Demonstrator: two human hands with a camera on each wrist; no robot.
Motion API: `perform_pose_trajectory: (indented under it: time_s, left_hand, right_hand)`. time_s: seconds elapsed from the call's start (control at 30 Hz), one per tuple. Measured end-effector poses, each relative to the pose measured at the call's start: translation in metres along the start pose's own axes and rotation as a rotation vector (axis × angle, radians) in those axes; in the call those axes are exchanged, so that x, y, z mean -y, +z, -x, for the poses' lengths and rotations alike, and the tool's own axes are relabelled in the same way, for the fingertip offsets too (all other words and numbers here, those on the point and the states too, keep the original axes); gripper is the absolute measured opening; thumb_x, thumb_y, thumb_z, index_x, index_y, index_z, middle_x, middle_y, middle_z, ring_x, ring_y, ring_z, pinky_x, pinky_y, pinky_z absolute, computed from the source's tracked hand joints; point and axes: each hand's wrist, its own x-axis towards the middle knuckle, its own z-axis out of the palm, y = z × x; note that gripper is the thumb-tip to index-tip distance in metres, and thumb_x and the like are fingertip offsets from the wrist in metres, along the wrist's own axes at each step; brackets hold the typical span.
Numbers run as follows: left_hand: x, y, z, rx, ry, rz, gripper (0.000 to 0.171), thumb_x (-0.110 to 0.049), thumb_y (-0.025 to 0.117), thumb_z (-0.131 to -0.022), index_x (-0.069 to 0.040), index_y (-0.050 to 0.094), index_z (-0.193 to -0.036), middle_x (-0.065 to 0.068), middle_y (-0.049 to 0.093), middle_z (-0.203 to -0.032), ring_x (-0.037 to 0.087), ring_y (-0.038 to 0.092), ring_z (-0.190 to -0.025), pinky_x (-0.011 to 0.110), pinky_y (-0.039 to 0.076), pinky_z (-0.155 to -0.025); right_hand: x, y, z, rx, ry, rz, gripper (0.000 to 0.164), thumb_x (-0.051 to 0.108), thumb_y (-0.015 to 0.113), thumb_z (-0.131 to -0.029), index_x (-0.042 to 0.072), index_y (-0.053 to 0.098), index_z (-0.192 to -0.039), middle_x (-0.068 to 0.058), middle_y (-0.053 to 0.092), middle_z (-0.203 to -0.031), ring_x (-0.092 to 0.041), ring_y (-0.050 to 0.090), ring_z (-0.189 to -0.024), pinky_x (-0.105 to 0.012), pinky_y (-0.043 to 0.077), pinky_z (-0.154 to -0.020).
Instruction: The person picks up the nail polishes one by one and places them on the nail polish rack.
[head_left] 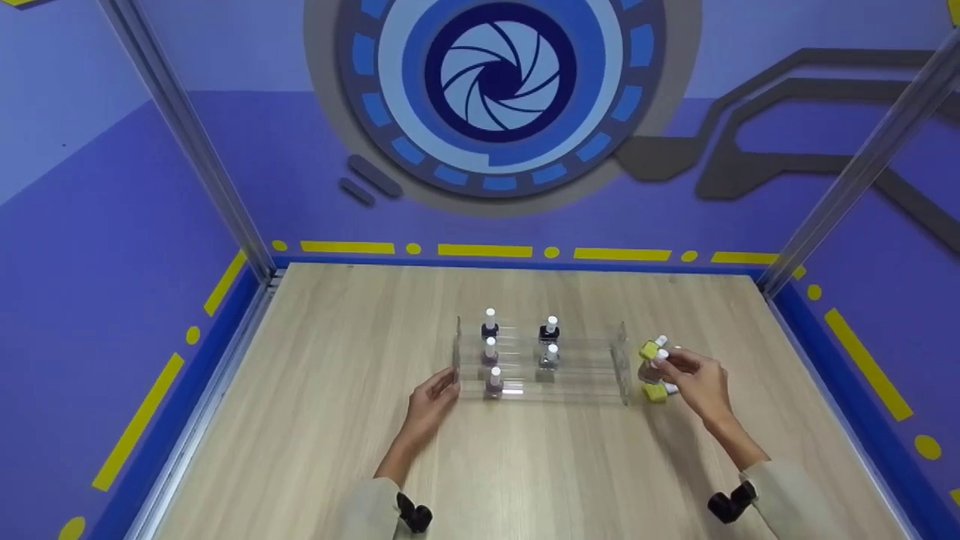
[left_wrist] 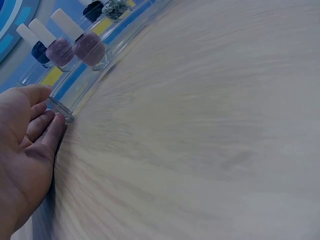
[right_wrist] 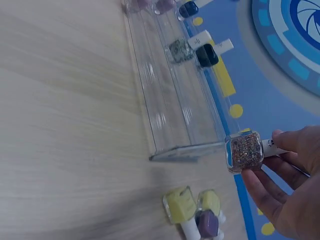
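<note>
A clear tiered display rack (head_left: 555,391) stands on the table with several white-capped nail polish bottles in it. At its left end, my left hand (head_left: 432,406) holds the side panel between thumb and fingers. Beyond the rack's right end, my right hand (head_left: 699,382) pinches a glitter nail polish bottle (right_wrist: 246,152) by its white cap, raised off the table. Two yellow bottles, one nearer (right_wrist: 181,205) and one farther (right_wrist: 210,201), lie below that hand beside a purple bottle (right_wrist: 207,223). On the rack, mauve (left_wrist: 90,48), dark and green-flecked (right_wrist: 180,51) bottles stand upright.
The wooden table (head_left: 330,337) is bounded by blue-purple printed panels at the back and sides. Metal posts (head_left: 187,135) rise at the back corners. Bare tabletop lies in front of the rack.
</note>
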Motion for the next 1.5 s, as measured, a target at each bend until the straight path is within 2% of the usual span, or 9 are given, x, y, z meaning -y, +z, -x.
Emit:
perform_pose_trajectory:
  time_s: [0.27,0.5,0.67,0.83,1.0,1.13,1.23,1.5]
  left_hand:
    - [0.002,0.001,0.000,0.032,0.000,0.020,0.053,-0.020,0.058,-0.105,0.004,0.043,-0.151,0.025,0.045,-0.157,0.040,0.040,-0.149,0.040,0.041,-0.122]
    - [0.002,-0.001,0.000,0.008,0.000,0.003,0.051,-0.017,0.059,-0.105,0.004,0.046,-0.149,0.024,0.048,-0.154,0.039,0.044,-0.147,0.042,0.042,-0.122]
    - [-0.008,0.000,0.004,0.002,0.019,-0.007,0.049,-0.010,0.056,-0.105,0.011,0.044,-0.147,0.030,0.048,-0.152,0.045,0.044,-0.145,0.047,0.043,-0.120]
    - [-0.018,0.001,0.008,-0.009,0.018,0.012,0.047,-0.006,0.058,-0.103,0.012,0.046,-0.145,0.031,0.050,-0.150,0.046,0.045,-0.144,0.050,0.042,-0.121]
    - [-0.008,0.001,0.004,-0.010,0.021,-0.009,0.049,-0.012,0.057,-0.105,0.009,0.045,-0.147,0.029,0.049,-0.152,0.043,0.045,-0.145,0.048,0.041,-0.121]
    - [-0.001,0.001,0.002,0.007,0.019,0.005,0.052,-0.017,0.058,-0.105,0.008,0.044,-0.149,0.028,0.046,-0.154,0.043,0.043,-0.146,0.043,0.044,-0.120]
    - [0.000,0.000,0.000,0.012,0.021,0.010,0.053,-0.019,0.059,-0.105,0.006,0.045,-0.149,0.028,0.045,-0.155,0.042,0.043,-0.146,0.039,0.045,-0.119]
    - [-0.001,-0.002,0.002,0.004,0.027,0.011,0.052,-0.018,0.059,-0.104,0.005,0.046,-0.148,0.027,0.046,-0.155,0.041,0.044,-0.147,0.037,0.045,-0.119]
  right_hand:
    - [0.008,0.011,0.002,0.011,-0.013,-0.006,0.029,0.016,0.073,-0.096,-0.002,0.073,-0.118,-0.020,0.076,-0.107,0.008,0.064,-0.079,-0.009,0.056,-0.068]
    - [0.016,0.028,-0.002,0.049,-0.029,-0.045,0.027,0.015,0.077,-0.093,-0.003,0.075,-0.113,-0.021,0.076,-0.104,0.006,0.066,-0.079,-0.009,0.057,-0.068]
    - [0.023,0.040,-0.003,0.078,-0.047,-0.067,0.027,0.014,0.078,-0.092,-0.002,0.075,-0.113,-0.021,0.077,-0.106,0.006,0.067,-0.083,-0.009,0.057,-0.072]
    - [0.029,0.049,-0.004,0.099,-0.074,-0.067,0.026,0.014,0.078,-0.091,0.000,0.076,-0.113,-0.019,0.076,-0.108,0.005,0.066,-0.087,-0.010,0.058,-0.074]
    - [0.034,0.057,-0.004,0.110,-0.091,-0.049,0.022,0.015,0.079,-0.090,0.004,0.078,-0.109,-0.015,0.078,-0.107,0.001,0.067,-0.089,-0.011,0.056,-0.076]
    - [0.036,0.066,-0.003,0.119,-0.069,-0.045,0.021,0.014,0.082,-0.088,0.004,0.079,-0.106,-0.015,0.078,-0.105,0.000,0.068,-0.087,-0.011,0.055,-0.074]
    - [0.038,0.073,-0.002,0.125,-0.056,-0.049,0.022,0.012,0.082,-0.086,0.002,0.079,-0.106,-0.016,0.078,-0.103,-0.001,0.069,-0.086,-0.010,0.055,-0.073]
    - [0.039,0.095,0.001,0.162,-0.093,-0.104,0.021,0.003,0.084,-0.082,-0.002,0.078,-0.102,-0.019,0.078,-0.098,-0.006,0.071,-0.084,-0.010,0.056,-0.073]
